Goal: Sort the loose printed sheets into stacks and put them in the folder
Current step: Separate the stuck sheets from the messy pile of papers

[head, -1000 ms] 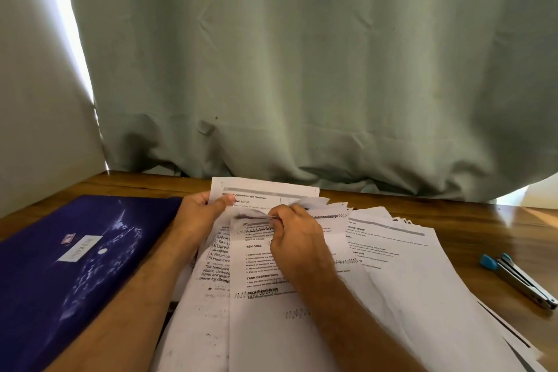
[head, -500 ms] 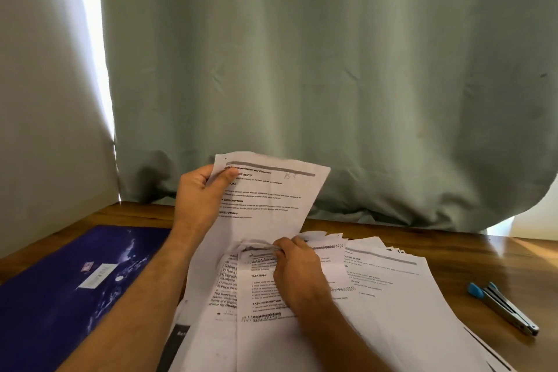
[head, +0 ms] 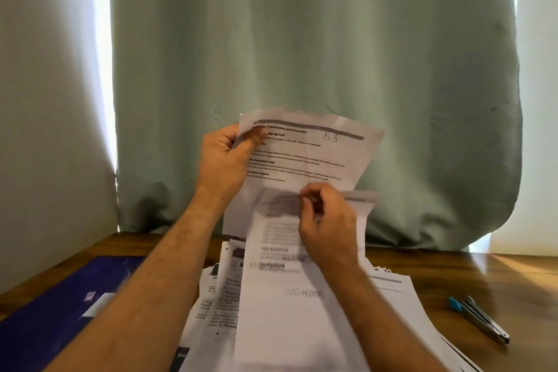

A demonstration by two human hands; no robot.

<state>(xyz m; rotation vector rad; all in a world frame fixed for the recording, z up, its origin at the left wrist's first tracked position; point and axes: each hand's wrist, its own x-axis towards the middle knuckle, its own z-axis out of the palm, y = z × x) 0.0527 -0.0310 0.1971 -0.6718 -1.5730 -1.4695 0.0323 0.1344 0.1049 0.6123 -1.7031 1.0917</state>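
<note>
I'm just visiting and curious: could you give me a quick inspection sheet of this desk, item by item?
Surface: wooden table, partly covered by papers.
Job's things: loose pile of printed sheets; sheet marked "B3" raised; second sheet blurred; dark blue folder lying closed at left.
Clutter: staple remover with a blue tip at right.
Hands: left hand holds the B3 sheet; right hand pinches the second sheet's top.
Cables: nothing seen.
Surroundings: pale green curtain, daylight at its edges.

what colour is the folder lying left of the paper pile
Dark blue, almost purple, and glossy, with a small pale label. The folder shows in the head view.
</note>
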